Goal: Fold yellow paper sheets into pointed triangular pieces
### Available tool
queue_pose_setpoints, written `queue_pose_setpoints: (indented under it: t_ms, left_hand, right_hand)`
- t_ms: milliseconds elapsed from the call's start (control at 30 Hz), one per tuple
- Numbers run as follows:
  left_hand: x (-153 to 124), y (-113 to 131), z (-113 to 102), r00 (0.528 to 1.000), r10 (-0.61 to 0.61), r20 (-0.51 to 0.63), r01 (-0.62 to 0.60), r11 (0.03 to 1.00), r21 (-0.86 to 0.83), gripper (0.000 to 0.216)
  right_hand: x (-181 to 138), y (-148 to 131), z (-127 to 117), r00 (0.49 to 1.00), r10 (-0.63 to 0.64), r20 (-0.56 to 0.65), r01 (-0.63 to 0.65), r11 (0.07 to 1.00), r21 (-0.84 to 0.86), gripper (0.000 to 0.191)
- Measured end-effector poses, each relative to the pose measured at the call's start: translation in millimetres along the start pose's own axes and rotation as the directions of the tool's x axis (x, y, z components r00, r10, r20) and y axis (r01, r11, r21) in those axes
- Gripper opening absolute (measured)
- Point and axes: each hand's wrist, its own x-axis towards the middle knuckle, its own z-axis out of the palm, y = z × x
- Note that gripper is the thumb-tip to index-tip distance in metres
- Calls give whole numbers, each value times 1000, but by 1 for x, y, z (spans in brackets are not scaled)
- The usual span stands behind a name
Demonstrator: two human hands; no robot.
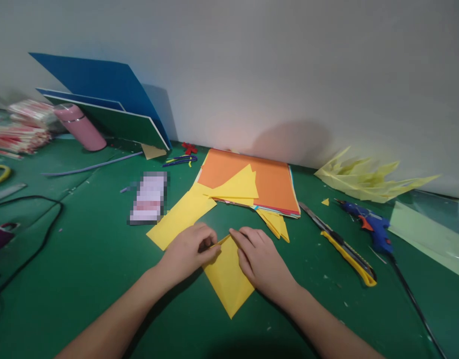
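Yellow paper (227, 281) is being handled on the table (83, 259).
Left hand (188, 254) is pinching its top corner; right hand (261, 262) is pressing it down, fingers stretched flat.

Plain grey wall (289, 60), green tabletop (83, 259)

Just one cam, head-worn, looking forward and down over the green table (83, 259) toward the wall (289, 75) at its far edge. Close in: left hand (188, 254) and right hand (261, 259) sit low-centre.
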Motion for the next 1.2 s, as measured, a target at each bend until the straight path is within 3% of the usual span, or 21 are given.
queue_pose_setpoints:
  t_ms: [133, 233, 467, 700, 1033, 1200]
  left_hand:
    - [-1, -1, 2, 988, 145, 56, -142, 989, -50, 16]
    - [-2, -4, 1, 962, 253, 101, -254, 967, 2, 20]
    - [-5, 1, -6, 936, 284, 208, -317, 936, 150, 30]
    - [-1, 1, -3, 892, 393, 224, -426, 896, 124, 22]
    - [-7, 3, -5, 928, 273, 252, -312, 941, 129, 10]
    - [-6, 0, -7, 929, 240, 284, -283, 952, 121, 8]
  right_hand:
    - [0, 1, 0, 1000, 3, -13, -3, 999, 40, 41]
    - [0, 1, -1, 1000, 8, -11, -8, 999, 50, 41]
    - [0, 0, -2, 1000, 14, -27, -12, 998, 54, 40]
    - [0, -1, -6, 1000, 3, -6, -3, 997, 73, 32]
    - [0, -2, 1, 999, 46, -10, -46, 999, -16, 35]
    - [0, -1, -2, 999, 47, -6, -46, 996, 71, 37]
